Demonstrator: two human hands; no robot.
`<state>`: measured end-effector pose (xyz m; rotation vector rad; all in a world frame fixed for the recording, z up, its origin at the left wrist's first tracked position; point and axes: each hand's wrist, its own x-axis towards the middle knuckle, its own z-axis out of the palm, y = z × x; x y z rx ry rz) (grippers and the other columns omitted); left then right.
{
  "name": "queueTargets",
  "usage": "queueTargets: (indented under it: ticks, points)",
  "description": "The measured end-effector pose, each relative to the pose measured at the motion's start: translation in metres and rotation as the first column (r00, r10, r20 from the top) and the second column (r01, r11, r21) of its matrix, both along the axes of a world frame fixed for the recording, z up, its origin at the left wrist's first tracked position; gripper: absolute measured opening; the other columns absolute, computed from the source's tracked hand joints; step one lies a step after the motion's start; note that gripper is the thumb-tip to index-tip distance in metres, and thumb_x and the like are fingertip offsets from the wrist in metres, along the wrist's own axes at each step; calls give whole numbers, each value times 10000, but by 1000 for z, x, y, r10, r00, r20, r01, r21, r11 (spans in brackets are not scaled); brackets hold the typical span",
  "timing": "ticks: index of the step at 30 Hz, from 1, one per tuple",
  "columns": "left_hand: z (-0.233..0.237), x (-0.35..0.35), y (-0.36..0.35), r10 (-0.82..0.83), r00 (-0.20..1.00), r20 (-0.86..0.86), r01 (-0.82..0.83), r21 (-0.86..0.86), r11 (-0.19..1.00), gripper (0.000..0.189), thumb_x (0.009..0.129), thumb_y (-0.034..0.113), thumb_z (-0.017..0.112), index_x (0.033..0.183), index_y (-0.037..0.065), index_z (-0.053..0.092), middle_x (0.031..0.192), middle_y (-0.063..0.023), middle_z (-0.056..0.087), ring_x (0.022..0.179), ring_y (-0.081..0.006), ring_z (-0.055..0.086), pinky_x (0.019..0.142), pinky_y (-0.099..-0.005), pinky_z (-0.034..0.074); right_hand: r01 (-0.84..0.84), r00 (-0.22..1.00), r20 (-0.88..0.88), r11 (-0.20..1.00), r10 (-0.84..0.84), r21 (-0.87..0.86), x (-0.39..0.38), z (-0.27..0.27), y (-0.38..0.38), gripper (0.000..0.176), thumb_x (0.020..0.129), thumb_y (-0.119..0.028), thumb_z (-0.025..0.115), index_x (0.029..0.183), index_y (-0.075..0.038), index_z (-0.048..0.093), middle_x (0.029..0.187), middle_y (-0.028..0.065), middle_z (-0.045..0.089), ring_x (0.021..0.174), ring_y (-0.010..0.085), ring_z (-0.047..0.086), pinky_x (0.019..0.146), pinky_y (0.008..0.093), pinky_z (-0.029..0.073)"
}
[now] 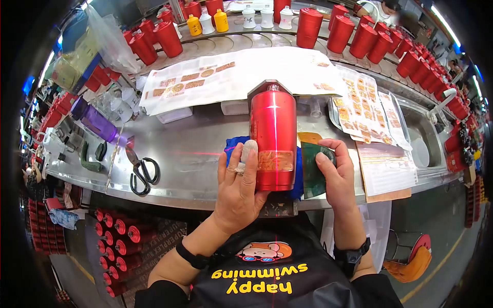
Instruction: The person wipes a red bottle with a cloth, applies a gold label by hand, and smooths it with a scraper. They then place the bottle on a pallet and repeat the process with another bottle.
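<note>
A red bottle [273,123] lies in front of me on a blue cloth [236,145], its neck pointing away. A gold label [275,160] sits on its lower part, crossed by a red laser line. My left hand [239,179] rests against the bottle's left side, fingers extended and a white wrap on one fingertip. Just right of the bottle, my right hand [336,172] pinches a dark green flexible sheet [312,172] between thumb and fingers. The sheet stands apart from the label.
Black-handled scissors [143,169] and a purple bottle [95,120] lie to the left. Label sheets [205,77] cover the back of the metal table [190,190], with more sheets [364,105] at right beside a sink [423,133]. Red bottles [168,39] line the conveyor behind.
</note>
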<state>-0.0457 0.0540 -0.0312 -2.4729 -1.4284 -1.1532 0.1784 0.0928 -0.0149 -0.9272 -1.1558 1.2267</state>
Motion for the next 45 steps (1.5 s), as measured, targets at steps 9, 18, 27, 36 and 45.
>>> queueTargets:
  ticks: [9,18,27,36,45]
  points:
    - [20,4,-4,-21,982,-189,21,2,1000,849,761,159,736,1485,0,321,1468,-246,430,1415,-434,313,1157,-603,129,-13,997,75,1000,15,-23,-5,-5,3,213,958,-107,597,1143,-33,524,952,-5,586,843,43,520,760,202,450]
    - [34,17,6,-51,957,-286,70,58,996,752,707,219,759,1393,54,499,1371,-147,560,1390,-320,399,1176,-588,98,-8,998,62,998,13,-69,-7,-7,7,181,959,-121,594,1106,-28,542,897,-18,583,794,35,511,705,195,438]
    - [31,20,1,-103,972,-211,119,64,991,609,749,236,738,1331,143,586,1254,-82,643,1350,-282,439,1183,-583,107,20,992,127,999,-16,-26,-9,-5,6,180,959,-122,598,1104,-27,549,886,-17,579,790,36,508,698,199,440]
    - [22,-1,-12,-204,963,174,203,24,979,516,800,138,688,1303,95,584,1247,-97,643,1259,-324,493,1155,-533,212,18,985,173,999,-25,45,-8,-4,-5,198,958,-128,623,1119,-30,561,930,-12,593,825,40,532,744,196,456]
    - [19,-2,1,-71,974,217,72,6,997,483,847,187,662,1290,22,563,1323,-218,558,1246,-434,434,1077,-493,322,-45,989,144,999,46,-5,-3,2,-10,192,941,-116,642,1110,-29,610,896,-22,610,796,35,537,712,197,457]
